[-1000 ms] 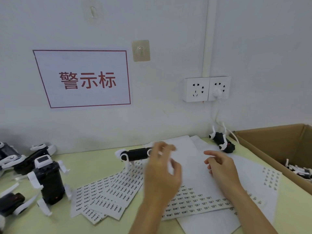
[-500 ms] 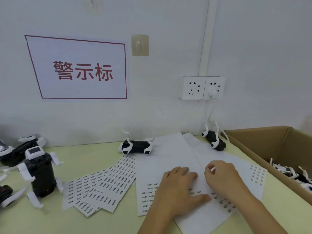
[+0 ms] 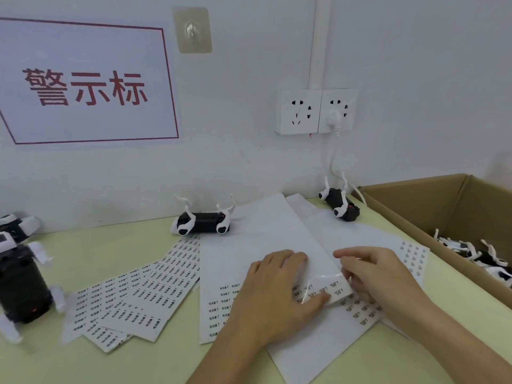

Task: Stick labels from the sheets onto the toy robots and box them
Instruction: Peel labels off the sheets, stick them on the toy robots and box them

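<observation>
A pale green table (image 3: 116,250) abuts a white wall carrying a red-lettered sign (image 3: 86,84) and a double socket (image 3: 315,111). Toy robots (image 3: 203,221) lie near the wall, others in the cardboard box (image 3: 421,206) at right. The left hand (image 3: 274,297) presses flat on the label sheet (image 3: 266,234); the right hand (image 3: 379,275) curls at its lifted edge, grip unclear.

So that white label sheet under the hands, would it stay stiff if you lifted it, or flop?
Probably flop: the label sheet looks paper-thin, and its edge already curls up glossy by the right hand. It likely slides easily too, since the left hand lies flat on it, seemingly pinning it. It is likely very light.
</observation>
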`<state>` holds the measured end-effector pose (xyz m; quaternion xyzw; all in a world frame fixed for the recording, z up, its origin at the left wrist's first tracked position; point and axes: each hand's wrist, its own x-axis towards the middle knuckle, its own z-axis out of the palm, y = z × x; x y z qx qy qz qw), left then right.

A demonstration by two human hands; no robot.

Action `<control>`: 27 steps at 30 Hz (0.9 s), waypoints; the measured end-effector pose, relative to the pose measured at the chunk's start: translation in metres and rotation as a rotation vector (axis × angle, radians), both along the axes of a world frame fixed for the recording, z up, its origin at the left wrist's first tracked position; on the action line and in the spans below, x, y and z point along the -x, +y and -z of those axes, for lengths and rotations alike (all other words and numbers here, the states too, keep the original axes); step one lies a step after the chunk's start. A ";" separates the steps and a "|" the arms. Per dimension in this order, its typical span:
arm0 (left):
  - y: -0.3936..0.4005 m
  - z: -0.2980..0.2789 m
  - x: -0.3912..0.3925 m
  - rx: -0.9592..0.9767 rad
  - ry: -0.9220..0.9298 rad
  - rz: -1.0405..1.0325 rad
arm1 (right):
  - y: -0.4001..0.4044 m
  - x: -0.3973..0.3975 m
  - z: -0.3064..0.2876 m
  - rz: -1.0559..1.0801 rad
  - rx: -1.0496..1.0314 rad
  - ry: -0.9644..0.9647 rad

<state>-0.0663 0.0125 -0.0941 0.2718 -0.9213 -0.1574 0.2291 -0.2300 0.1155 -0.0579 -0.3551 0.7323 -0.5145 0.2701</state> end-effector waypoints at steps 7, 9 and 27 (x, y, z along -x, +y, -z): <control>0.006 -0.006 -0.001 0.046 -0.015 0.011 | 0.008 -0.002 0.006 -0.166 -0.003 -0.036; 0.009 -0.010 0.000 0.165 -0.036 -0.024 | 0.007 -0.003 0.008 -0.119 0.021 -0.059; 0.033 -0.007 0.021 -0.095 0.463 -0.026 | 0.006 -0.002 0.006 -0.172 0.191 -0.421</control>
